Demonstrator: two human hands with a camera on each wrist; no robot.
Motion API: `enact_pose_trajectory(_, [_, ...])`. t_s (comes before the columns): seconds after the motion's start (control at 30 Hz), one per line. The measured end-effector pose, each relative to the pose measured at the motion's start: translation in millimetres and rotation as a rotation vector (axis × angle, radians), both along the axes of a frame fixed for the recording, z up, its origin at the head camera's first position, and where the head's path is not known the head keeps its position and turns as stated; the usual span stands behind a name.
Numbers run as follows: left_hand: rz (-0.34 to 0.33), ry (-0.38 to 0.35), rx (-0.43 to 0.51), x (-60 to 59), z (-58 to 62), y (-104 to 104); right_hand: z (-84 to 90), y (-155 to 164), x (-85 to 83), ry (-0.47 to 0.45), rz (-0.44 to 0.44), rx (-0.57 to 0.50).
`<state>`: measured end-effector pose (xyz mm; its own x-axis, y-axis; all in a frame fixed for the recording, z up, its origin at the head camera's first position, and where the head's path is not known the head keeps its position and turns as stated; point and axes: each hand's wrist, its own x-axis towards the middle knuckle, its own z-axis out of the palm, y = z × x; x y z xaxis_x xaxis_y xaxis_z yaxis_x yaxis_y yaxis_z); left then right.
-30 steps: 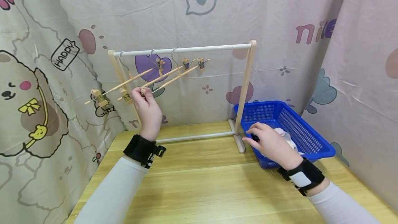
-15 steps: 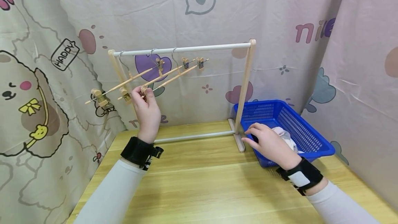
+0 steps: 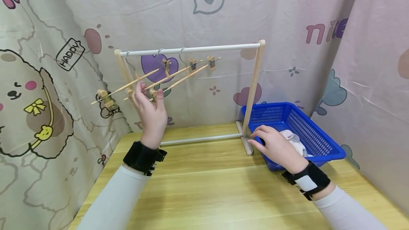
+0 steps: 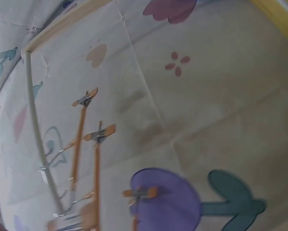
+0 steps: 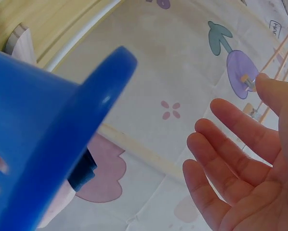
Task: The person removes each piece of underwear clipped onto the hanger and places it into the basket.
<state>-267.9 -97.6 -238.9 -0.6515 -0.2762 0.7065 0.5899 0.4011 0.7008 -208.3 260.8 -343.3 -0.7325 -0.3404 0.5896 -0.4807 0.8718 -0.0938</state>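
Observation:
Three wooden clip hangers (image 3: 186,76) hang by metal hooks from the white top bar (image 3: 217,49) of a small wooden rack. My left hand (image 3: 151,116) is raised at the near end of the rightmost one, thumb and fingers spread apart on either side of a wooden clip (image 3: 153,92). The fingertips overlap the neighbouring hanger's clip in the head view. Hanger rods (image 4: 97,168) and their far clips show in the left wrist view. Over the near left rim of the blue basket (image 3: 319,134) hovers my right hand (image 3: 279,146), fingers loosely bent and holding nothing.
Pale cloths (image 3: 295,143) lie in the basket, and a dark blue piece (image 5: 81,171) shows past its rim. The rack's right post (image 3: 253,91) stands just left of the basket. A printed curtain (image 3: 207,20) hangs behind the wooden table (image 3: 204,194).
The left hand's thumb and fingers have parted from their pinch on the rightmost hanger's clip, which now shows between them. The right hand stays nearly still by the basket.

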Motion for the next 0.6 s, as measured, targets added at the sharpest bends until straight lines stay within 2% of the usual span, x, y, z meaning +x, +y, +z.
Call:
enact_pose_trajectory(0.17, [0.083,0.153,-0.143,9.3,-4.4,3.6,1.0,-1.7,0.5,0.016,0.019,-0.008])
enact_pose_trajectory(0.33, [0.090,0.308,-0.293,20.9,-14.8,12.0,1.2,-3.5,1.5,0.026,0.030,-0.009])
enact_pose_trajectory(0.47, [0.085,0.360,-0.405,27.9,-26.5,16.1,1.6,-6.5,2.0,0.035,0.033,-0.005])
enact_pose_trajectory(0.6, [0.094,0.364,-0.504,31.1,-37.2,15.5,3.0,-11.1,2.1,0.059,0.035,0.001])
